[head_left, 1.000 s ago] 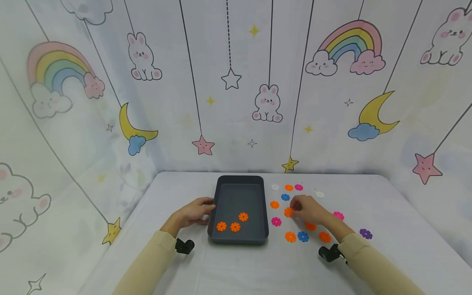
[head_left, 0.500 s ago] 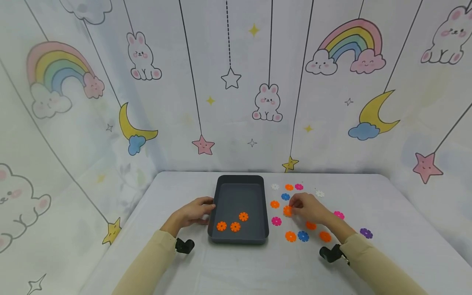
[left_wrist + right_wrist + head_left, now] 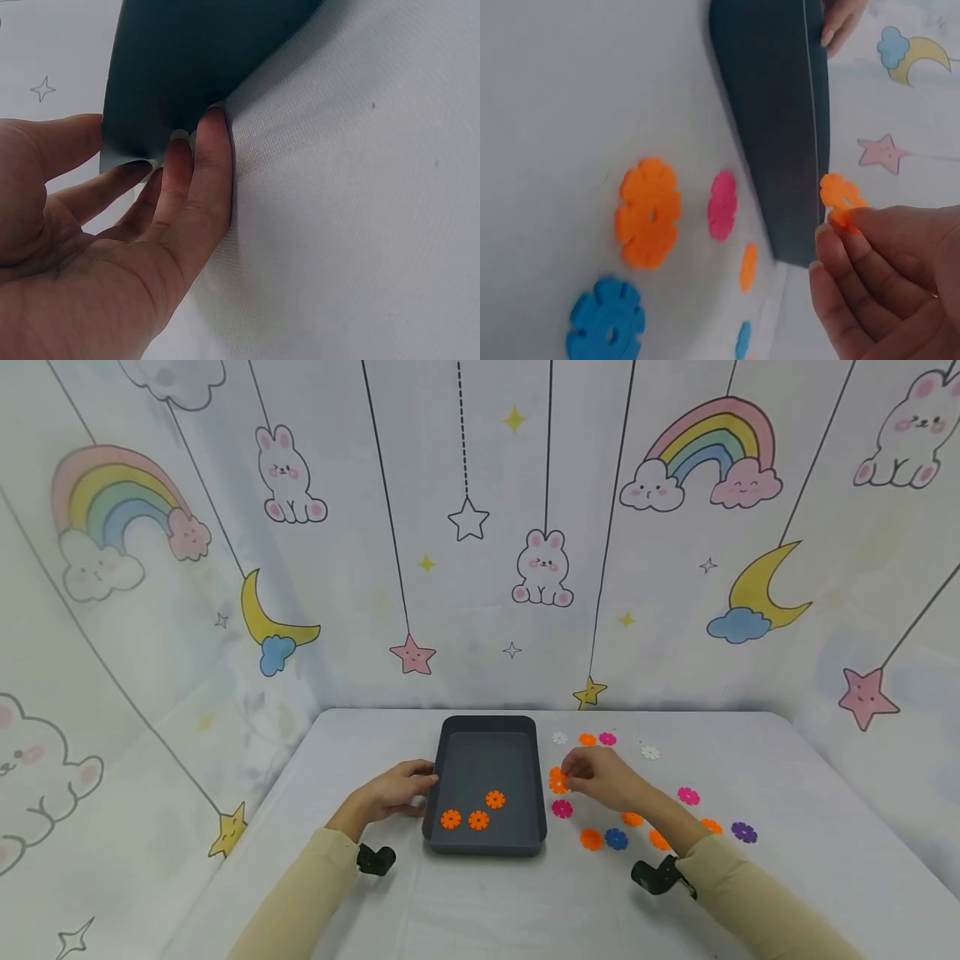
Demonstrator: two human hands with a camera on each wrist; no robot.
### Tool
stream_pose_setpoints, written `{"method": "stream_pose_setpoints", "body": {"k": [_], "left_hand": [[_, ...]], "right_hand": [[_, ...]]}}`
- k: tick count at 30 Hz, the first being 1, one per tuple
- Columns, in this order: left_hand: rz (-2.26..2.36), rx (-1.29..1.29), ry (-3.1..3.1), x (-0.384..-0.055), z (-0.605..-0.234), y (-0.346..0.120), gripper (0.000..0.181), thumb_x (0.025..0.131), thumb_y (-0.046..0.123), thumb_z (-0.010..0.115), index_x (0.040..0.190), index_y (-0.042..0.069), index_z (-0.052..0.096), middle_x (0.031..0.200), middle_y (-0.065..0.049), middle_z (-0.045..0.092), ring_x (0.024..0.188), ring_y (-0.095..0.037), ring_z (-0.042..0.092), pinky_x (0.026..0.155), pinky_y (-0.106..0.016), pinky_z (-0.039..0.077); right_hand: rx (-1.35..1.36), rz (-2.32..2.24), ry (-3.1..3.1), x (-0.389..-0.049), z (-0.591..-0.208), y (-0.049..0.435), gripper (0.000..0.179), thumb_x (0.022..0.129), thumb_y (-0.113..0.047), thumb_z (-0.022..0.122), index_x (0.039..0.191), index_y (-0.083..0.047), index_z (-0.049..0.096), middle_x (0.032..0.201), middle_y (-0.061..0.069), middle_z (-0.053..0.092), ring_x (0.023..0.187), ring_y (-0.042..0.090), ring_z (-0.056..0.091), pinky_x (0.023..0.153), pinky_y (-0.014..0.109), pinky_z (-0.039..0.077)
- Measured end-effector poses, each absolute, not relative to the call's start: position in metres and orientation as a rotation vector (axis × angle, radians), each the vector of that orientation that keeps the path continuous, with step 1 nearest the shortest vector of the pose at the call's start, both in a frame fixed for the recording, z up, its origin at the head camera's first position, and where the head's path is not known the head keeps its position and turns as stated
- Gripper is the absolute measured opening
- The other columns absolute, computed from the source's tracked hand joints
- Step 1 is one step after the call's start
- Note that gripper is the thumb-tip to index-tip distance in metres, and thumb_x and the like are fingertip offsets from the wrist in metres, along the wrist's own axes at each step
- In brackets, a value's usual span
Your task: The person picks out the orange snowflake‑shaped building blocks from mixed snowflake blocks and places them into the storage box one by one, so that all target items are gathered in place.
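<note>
A dark grey rectangular tray (image 3: 491,760) lies on the table with three orange flower-shaped discs (image 3: 478,820) near its front end. My left hand (image 3: 399,788) holds the tray's left side, thumb at the rim and fingers against the outer wall, as the left wrist view shows. Just right of the tray, my right hand (image 3: 606,777) pinches an orange flower-shaped disc (image 3: 838,191) between thumb and index finger. It is raised above the table in the right wrist view. In the head view it overlaps another orange piece near the tray's right rim.
Loose flower-shaped discs lie scattered on the right of the white table (image 3: 480,910): pink (image 3: 562,809), blue (image 3: 617,838), purple (image 3: 744,832), white (image 3: 649,752) and several orange (image 3: 591,839). The right hand and forearm cover some. A patterned curtain (image 3: 480,610) hangs behind the table.
My right hand has moved left toward the tray, carrying the orange disc from its earlier spot. The blue disc behind that hand is now covered. My left hand and the tray stay put.
</note>
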State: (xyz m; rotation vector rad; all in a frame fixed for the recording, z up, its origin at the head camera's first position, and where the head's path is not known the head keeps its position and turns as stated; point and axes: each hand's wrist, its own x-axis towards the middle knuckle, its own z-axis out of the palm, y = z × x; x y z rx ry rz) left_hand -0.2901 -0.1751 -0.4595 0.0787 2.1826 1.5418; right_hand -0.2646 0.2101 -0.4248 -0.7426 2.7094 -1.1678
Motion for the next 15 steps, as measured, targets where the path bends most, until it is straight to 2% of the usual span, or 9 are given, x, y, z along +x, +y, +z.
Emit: {"method": "stream_pose_setpoints", "body": {"k": [7, 15], "left_hand": [[1.543, 0.072, 2.185, -0.289, -0.458, -0.175, 0.052, 0.107, 0.019, 0.055, 0.153, -0.001, 0.041, 0.145, -0.022, 0.053, 0.124, -0.034, 0.059, 0.09, -0.046, 0.059], [1.55, 0.064, 2.176, -0.289, -0.459, -0.174, 0.051, 0.107, 0.018, 0.055, 0.153, 0.0, 0.042, 0.145, -0.021, 0.054, 0.123, -0.033, 0.06, 0.09, -0.046, 0.059]], "right_hand": [[-0.77, -1.167, 2.708, -0.266, -0.425, 0.195, 0.007, 0.096, -0.004, 0.069, 0.103, -0.005, 0.068, 0.091, 0.001, 0.07, 0.083, 0.015, 0.066, 0.076, 0.026, 0.058], [-0.823, -1.173, 2.705, -0.267, -0.425, 0.181, 0.007, 0.095, -0.002, 0.069, 0.102, -0.004, 0.069, 0.092, 0.002, 0.07, 0.082, 0.015, 0.066, 0.076, 0.027, 0.059]]}}
